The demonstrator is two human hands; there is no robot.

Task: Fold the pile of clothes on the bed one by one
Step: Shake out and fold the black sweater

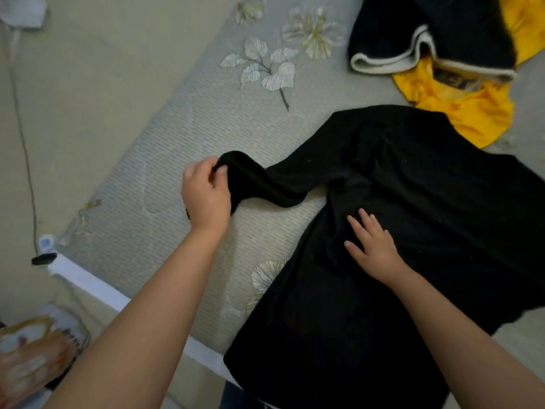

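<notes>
Your left hand [205, 192] grips one sleeve [259, 181] of the black top [413, 219] at frame centre; your right hand [372, 246] lies flat, fingers released, on it. Two more garments sit upper right: a black one [436, 28] and a yellow one [472, 110].

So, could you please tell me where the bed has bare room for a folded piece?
Bare mattress cover lies beyond the left hand, left of the black sweater. The far right is crowded by the black white-trimmed garment and yellow garment.
</notes>
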